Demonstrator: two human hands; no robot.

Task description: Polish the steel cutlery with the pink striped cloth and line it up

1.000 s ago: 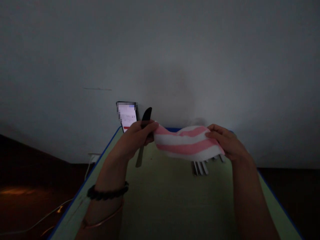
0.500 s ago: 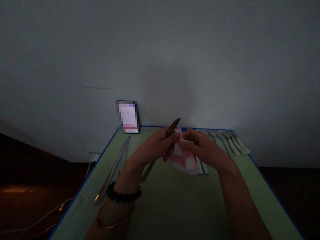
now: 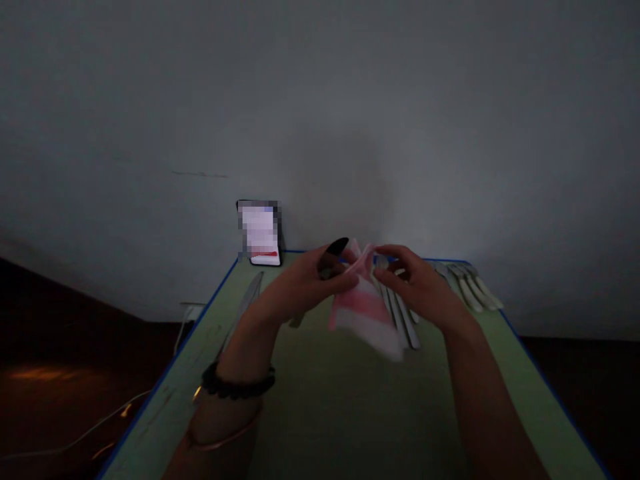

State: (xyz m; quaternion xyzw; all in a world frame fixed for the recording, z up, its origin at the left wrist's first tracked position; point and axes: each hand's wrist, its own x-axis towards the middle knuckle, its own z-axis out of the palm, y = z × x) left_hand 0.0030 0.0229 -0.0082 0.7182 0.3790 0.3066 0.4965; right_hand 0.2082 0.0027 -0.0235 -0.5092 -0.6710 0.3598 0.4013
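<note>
My left hand [image 3: 315, 280] is closed around a table knife [image 3: 338, 246]. Its dark, rounded end points up and right past my fingers, and most of the rest is hidden by the hand. The same hand pinches a pink and white cloth [image 3: 367, 310], which hangs in loose folds over the table. At the cloth's upper right edge, my right hand [image 3: 413, 280] has its thumb and index fingertips on the fabric, with a gap between them. Several pieces of cutlery [image 3: 403, 313] lie behind and beside the cloth, partly covered by it.
More light-handled cutlery [image 3: 475, 287] lies at the table's back right. Knives [image 3: 247, 303] lie left of my left arm, partly hidden. A phone [image 3: 261, 233] with a lit screen leans on the wall [image 3: 400, 100]. The green table [image 3: 350, 420] has blue edges; a white cable [image 3: 100, 419] runs at left.
The cloth has been spread looser and hangs lower, with its folds drawn upward between my hands. The knife has tilted flatter and shifted left. My right fingers have moved farther apart.
</note>
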